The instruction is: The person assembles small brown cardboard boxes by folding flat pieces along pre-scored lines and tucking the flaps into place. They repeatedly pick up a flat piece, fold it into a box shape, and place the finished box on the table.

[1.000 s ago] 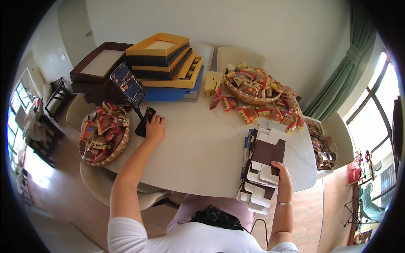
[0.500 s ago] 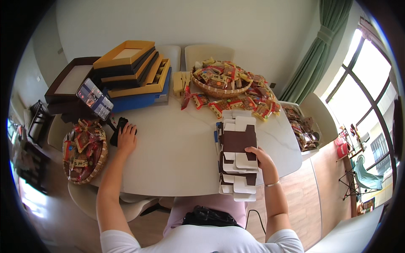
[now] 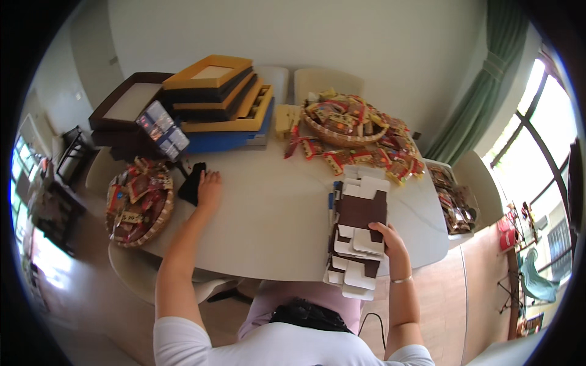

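Open tabletop (image 3: 268, 219) between black object (image 3: 191, 187) and cartons (image 3: 363, 210); 1 basket (image 3: 345, 139) blocks far right.

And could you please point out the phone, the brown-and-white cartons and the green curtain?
Phone (image 3: 163, 130): head view, middle of the screen.
Cartons (image 3: 362, 209): head view, brown panel.
Green curtain (image 3: 479, 91): head view, folds below the tie.
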{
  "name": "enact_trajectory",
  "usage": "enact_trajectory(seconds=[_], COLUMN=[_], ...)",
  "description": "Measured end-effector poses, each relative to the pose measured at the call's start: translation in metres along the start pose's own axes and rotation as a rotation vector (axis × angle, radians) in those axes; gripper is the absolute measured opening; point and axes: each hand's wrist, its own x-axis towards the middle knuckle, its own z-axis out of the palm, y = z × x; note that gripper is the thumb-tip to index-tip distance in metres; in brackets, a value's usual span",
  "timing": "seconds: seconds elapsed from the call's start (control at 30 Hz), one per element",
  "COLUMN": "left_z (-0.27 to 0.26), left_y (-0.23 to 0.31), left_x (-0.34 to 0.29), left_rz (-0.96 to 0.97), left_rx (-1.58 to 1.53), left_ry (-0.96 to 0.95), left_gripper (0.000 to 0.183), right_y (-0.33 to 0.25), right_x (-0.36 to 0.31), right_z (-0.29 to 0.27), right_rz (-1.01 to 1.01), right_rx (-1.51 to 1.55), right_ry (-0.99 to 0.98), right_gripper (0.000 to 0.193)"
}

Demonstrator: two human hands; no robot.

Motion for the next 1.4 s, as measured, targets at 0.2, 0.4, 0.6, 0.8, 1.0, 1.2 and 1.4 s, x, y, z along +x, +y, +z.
enact_trajectory(seconds=[0.2, 0.4, 0.6, 0.8, 1.0, 1.2, 1.4], left_z=[-0.002, -0.013, -0.011, -0.011, -0.012, -0.01, -0.007], left_y=[0.0, -0.009, -0.004, 0.019, 0.041, 0.044, 0.042], left_x=[-0.007, -0.013, -0.016, 0.007, 0.023, 0.02, 0.022], left_rz=[-0.05, 0.005, 0.192, 0.243, 0.289, 0.28, 0.31], left_rx=[-0.109, -0.337, -0.474, -0.54, -0.554, -0.563, -0.531], left_ry=[0.016, 0.047, 0.154, 0.181, 0.228, 0.278, 0.274], left_gripper=[0.037, 0.031, 0.029, 0.028, 0.026, 0.024, 0.024], right_y=[0.011, 0.009, 0.012, 0.004, 0.008, 0.007, 0.002], right_x=[0.009, 0.004, 0.007, 0.003, 0.008, 0.011, 0.008], right_z=[-0.013, -0.006, -0.008, 0.001, -0.007, -0.007, 0.008], right_rz=[-0.011, -0.035, -0.054, -0.052, -0.061, -0.05, -0.039], right_rx=[-0.023, -0.03, -0.018, -0.015, -0.016, -0.036, -0.031], right_ry=[0.052, 0.038, 0.048, 0.025, -0.023, -0.026, -0.052], right_gripper=[0.049, 0.052, 0.05, 0.047, 0.048, 0.047, 0.046])
